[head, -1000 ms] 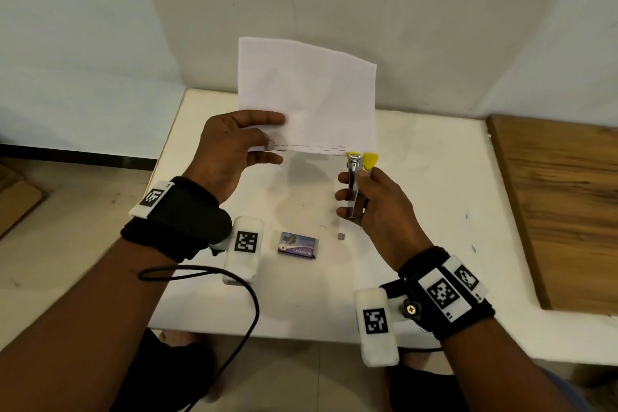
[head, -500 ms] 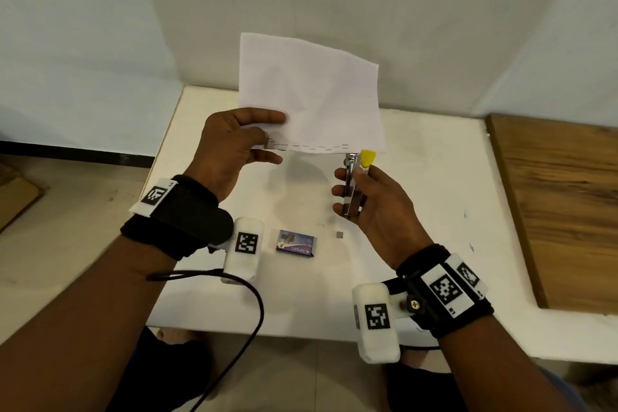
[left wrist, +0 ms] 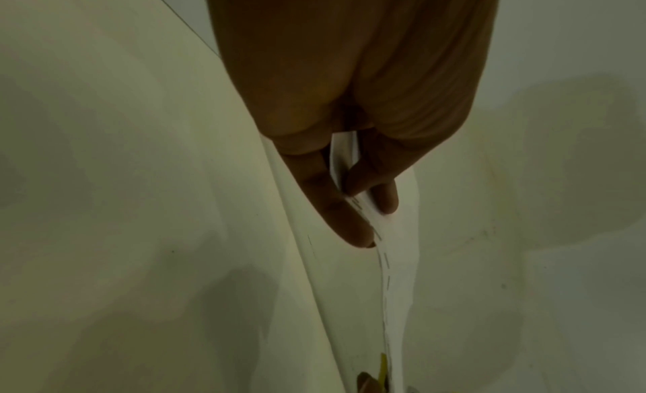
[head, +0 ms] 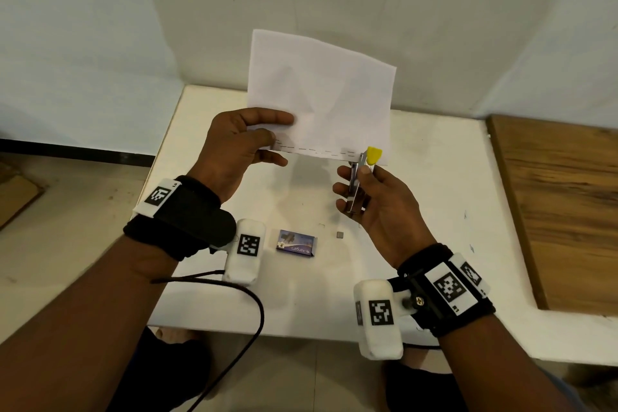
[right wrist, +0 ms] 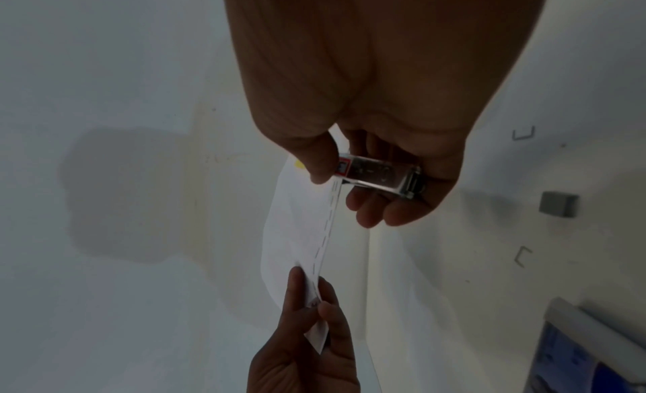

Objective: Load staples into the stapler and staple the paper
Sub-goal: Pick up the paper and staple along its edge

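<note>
A white sheet of paper is held upright over the table, with a row of staples along its lower edge. My left hand pinches the sheet's lower left corner between thumb and fingers; the pinch on the paper also shows in the left wrist view. My right hand grips a small metal stapler with a yellow tip, whose nose sits at the paper's lower right corner. In the right wrist view the stapler lies between thumb and fingers against the stapled edge.
A small purple staple box and a grey staple block lie on the white table, with loose staples nearby. A wooden board borders the table on the right. A black cable hangs from my left wrist.
The stapler dropped slightly away from the paper's edge, then came back up to the lower right corner. My left hand has kept its pinch on the sheet.
</note>
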